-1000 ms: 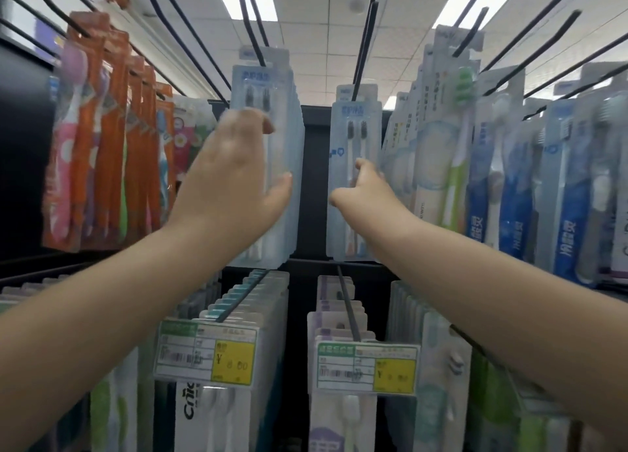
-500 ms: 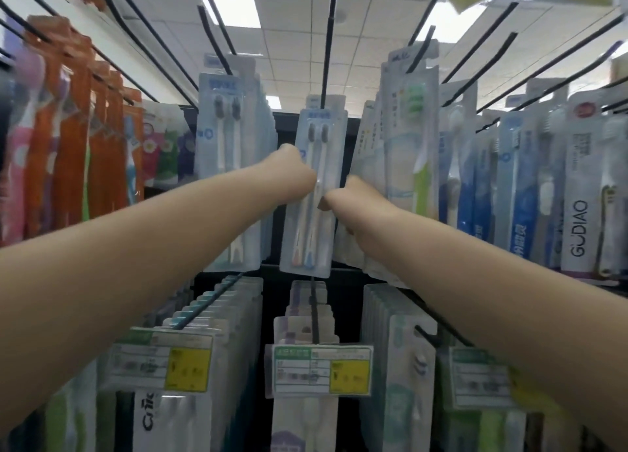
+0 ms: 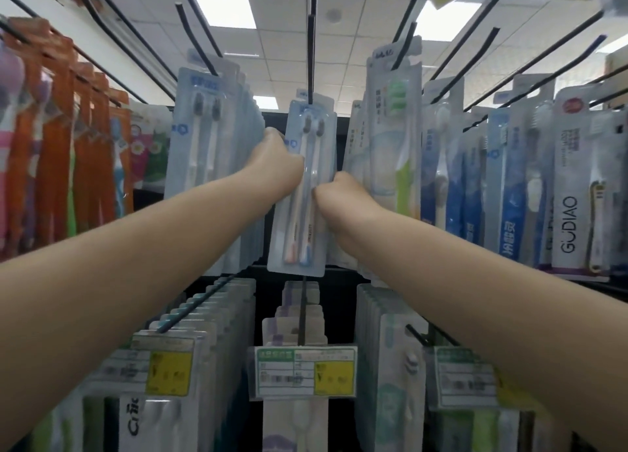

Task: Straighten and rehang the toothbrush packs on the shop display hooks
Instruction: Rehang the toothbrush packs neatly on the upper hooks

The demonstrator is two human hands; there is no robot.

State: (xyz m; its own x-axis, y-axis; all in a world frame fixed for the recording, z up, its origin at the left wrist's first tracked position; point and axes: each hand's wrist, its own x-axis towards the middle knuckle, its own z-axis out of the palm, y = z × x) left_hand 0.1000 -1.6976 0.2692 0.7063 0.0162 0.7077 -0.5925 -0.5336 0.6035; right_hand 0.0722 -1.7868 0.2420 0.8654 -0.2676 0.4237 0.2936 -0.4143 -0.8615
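At the middle of the shop display, a clear blister pack with a pale blue card holding two slim toothbrushes (image 3: 302,193) hangs from a long black metal hook (image 3: 311,54), its lower end tipped slightly to the right. The left hand (image 3: 275,166) grips the pack's left edge, fingers curled round behind it and out of sight. The right hand (image 3: 339,193) is bunched into a fist at the pack's right edge, pinching it about halfway down. Both hands are closed tight on the same pack. Just left hangs a row of matching pale blue twin packs (image 3: 210,145); just right, a tall clear pack with a green-headed brush (image 3: 394,139). Below, a white and yellow price label (image 3: 302,371) sits on a lower hook.
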